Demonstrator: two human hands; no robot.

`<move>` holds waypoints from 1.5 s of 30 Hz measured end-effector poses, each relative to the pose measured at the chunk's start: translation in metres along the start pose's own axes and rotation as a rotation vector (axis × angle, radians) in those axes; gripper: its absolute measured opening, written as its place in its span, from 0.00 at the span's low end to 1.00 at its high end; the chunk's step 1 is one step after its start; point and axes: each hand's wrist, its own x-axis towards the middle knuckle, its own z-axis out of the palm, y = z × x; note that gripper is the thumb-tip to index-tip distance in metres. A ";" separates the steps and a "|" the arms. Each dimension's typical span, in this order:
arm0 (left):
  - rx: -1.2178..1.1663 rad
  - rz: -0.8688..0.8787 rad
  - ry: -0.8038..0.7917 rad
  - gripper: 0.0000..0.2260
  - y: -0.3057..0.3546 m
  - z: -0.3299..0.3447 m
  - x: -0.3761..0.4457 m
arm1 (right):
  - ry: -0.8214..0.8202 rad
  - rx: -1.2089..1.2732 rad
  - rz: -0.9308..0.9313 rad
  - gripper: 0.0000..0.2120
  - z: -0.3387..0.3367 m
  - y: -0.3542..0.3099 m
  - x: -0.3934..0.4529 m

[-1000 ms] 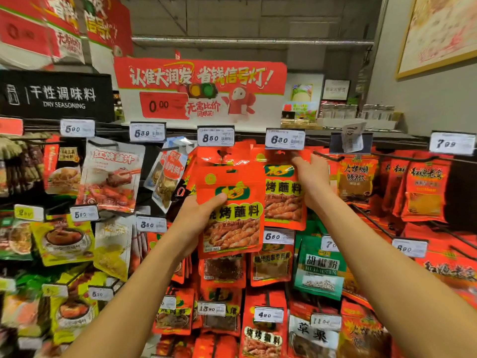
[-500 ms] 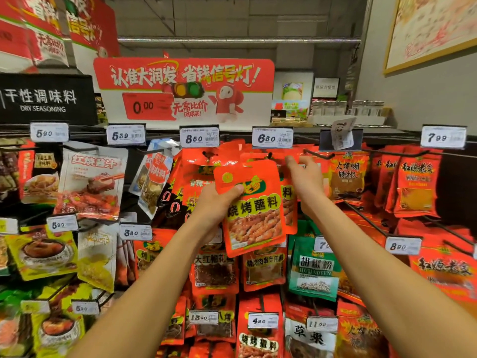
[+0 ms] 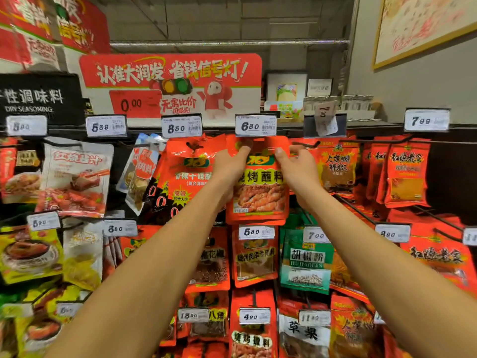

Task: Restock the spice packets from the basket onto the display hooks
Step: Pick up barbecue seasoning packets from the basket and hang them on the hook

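An orange barbecue seasoning packet (image 3: 259,195) with yellow lettering and a picture of grilled meat hangs upright under the 6.80 price tag (image 3: 255,125) on the top row. My left hand (image 3: 231,164) grips its upper left side, thumb on the front near the top corner. My right hand (image 3: 296,167) pinches its upper right side. The packet's top edge is at the tag, and the hook behind it is hidden. More of the same packets sit behind it. The basket is out of view.
Neighbouring hooks carry a red chilli packet (image 3: 185,174) on the left and orange packets (image 3: 335,166) on the right. A bare black hook (image 3: 307,144) juts out beside my right hand. Lower rows hold a green pepper packet (image 3: 305,262) and more orange packets.
My left hand carried the packet up and to the right, from in front of the 8.50 hook to under the 6.80 tag. My right hand now pinches its right side.
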 end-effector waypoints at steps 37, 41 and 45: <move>0.399 0.086 -0.094 0.28 -0.033 -0.017 -0.029 | -0.140 -0.096 0.295 0.22 0.020 0.041 0.008; 0.363 0.108 -0.042 0.20 -0.031 -0.031 -0.049 | -0.102 -0.129 0.199 0.11 -0.003 0.053 -0.009; 0.258 0.079 -0.020 0.08 -0.032 -0.038 -0.072 | -0.043 -0.130 0.144 0.10 -0.034 0.056 -0.029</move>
